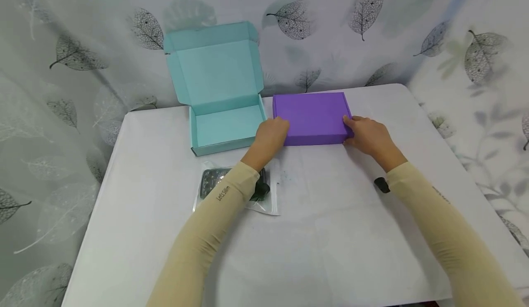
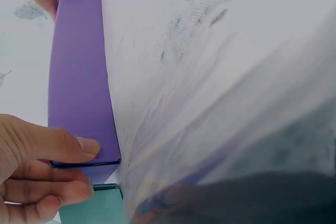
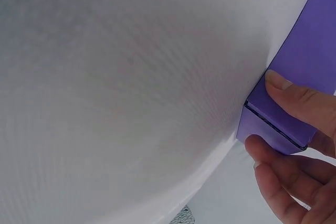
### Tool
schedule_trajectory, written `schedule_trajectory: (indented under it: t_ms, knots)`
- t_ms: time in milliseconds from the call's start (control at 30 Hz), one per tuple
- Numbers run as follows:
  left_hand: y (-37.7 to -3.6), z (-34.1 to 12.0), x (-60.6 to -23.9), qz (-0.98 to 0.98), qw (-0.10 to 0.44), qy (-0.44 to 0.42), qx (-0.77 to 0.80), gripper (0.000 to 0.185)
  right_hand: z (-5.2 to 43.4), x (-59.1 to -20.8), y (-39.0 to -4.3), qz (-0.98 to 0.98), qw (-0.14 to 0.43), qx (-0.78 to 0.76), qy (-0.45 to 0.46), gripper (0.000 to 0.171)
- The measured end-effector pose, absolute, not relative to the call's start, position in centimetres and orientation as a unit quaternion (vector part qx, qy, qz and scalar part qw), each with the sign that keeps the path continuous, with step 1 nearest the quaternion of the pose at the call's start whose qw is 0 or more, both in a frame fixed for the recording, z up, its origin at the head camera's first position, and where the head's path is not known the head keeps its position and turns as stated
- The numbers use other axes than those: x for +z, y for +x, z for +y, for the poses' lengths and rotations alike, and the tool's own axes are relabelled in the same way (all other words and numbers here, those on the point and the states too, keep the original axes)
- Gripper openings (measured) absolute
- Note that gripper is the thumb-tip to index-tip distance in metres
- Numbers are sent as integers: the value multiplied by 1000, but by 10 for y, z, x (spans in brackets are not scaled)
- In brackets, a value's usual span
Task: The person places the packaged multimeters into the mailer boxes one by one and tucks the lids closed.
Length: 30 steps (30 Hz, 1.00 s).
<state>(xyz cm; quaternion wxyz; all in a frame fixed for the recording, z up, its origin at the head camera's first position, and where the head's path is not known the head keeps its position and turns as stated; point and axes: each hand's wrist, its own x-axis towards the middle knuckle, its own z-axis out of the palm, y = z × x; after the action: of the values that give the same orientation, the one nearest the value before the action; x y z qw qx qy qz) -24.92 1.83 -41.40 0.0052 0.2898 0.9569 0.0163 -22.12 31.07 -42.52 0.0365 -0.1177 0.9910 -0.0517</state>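
A closed purple cardboard box (image 1: 312, 114) lies flat near the back of the table. My left hand (image 1: 270, 137) grips its left end; in the left wrist view the thumb (image 2: 79, 148) presses the front face while the fingers curl by the side. At the opposite end, my right hand (image 1: 369, 136) holds the right front corner. The right wrist view shows that thumb (image 3: 286, 90) on the purple face and fingers bent against the end. Just left of the purple box stands a teal box (image 1: 221, 73), its lid raised and its inside bare.
Under my left forearm lies a clear zip bag (image 1: 272, 201) with a dark patterned item inside, partly hidden. A small black object (image 1: 382, 185) shows beside my right sleeve. White cloth covers the table (image 1: 314, 252), and a leaf-print curtain (image 1: 322, 31) hangs behind it.
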Motion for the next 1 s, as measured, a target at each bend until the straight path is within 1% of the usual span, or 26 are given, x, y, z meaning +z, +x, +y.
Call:
schedule_trajectory:
  t_ms: [267, 400, 500, 833, 1000]
  knots:
    - [-249, 15, -409, 958, 33, 285, 13, 10, 309, -425, -220, 991, 28, -52, -117, 80]
    - [-249, 12, -407, 961, 62, 268, 33, 9, 309, -424, -221, 991, 36, -50, -119, 79]
    - [-250, 12, -405, 961, 74, 266, 36, 11, 310, -423, -220, 991, 44, -50, -117, 79]
    - [-249, 15, -405, 954, 39, 298, 3, 11, 314, -425, -221, 990, 36, -49, -125, 78]
    - [-250, 12, -405, 953, 44, 299, 20, 10, 314, -424, -224, 988, 37, -38, -146, 77]
